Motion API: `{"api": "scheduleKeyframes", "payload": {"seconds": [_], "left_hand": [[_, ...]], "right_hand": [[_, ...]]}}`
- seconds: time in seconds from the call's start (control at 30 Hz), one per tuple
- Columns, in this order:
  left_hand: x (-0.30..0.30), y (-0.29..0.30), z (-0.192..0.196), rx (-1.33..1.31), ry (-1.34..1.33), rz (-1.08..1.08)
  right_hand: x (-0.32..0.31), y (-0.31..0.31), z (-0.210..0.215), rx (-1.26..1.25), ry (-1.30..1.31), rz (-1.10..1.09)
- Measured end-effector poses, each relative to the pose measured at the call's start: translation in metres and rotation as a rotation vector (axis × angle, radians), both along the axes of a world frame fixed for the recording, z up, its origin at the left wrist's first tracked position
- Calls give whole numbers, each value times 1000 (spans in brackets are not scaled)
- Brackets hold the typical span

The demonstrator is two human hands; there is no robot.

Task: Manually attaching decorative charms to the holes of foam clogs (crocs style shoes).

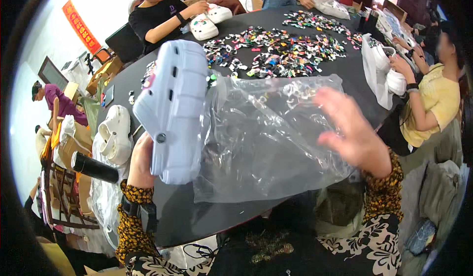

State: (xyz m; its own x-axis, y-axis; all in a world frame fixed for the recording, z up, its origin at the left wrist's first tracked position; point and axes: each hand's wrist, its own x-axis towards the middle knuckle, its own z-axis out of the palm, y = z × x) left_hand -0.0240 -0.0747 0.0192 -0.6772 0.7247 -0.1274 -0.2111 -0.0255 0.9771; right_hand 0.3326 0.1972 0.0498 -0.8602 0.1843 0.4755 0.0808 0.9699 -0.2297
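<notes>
My left hand [140, 162] grips the heel end of a pale lilac clog shoe [172, 108], held up over the black table [197, 212] with its toe pointing away. A clear plastic bag [266, 138] lies crumpled on the table just right of the shoe. My right hand [352, 133] hovers over the bag's right side, fingers spread and blurred, holding nothing I can make out.
Several small colourful shoe charms [281, 49] are strewn across the far table. White clogs [114, 134] lie at the left edge, with a black cylinder [94, 167] near them. Other people sit around the table handling white clogs [209, 21] and bags [377, 69].
</notes>
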Motion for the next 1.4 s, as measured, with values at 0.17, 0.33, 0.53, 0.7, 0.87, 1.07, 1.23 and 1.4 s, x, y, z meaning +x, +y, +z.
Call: {"api": "scheduleKeyframes", "payload": {"seconds": [0.17,0.33,0.53,0.7,0.87,1.07,1.23,1.4], "left_hand": [[-23,38,12,192,-77,-36],[-67,54,79,322,93,6],[-95,47,144,616,123,-300],[-62,56,151,1070,495,-636],[-21,36,100,792,305,-377],[21,56,28,412,-51,1],[63,67,21,-36,319,-72],[81,51,4,29,417,-155]], "right_hand": [[-21,-47,-33,38,-376,161],[-57,-39,-79,84,-365,86],[-128,-54,-79,8,-480,260],[-195,-93,-60,5,-514,427],[-215,-122,-68,123,-486,533],[-137,-100,-39,63,-327,721],[-79,-83,2,-256,-155,799],[-58,-64,1,-281,129,411]]}}
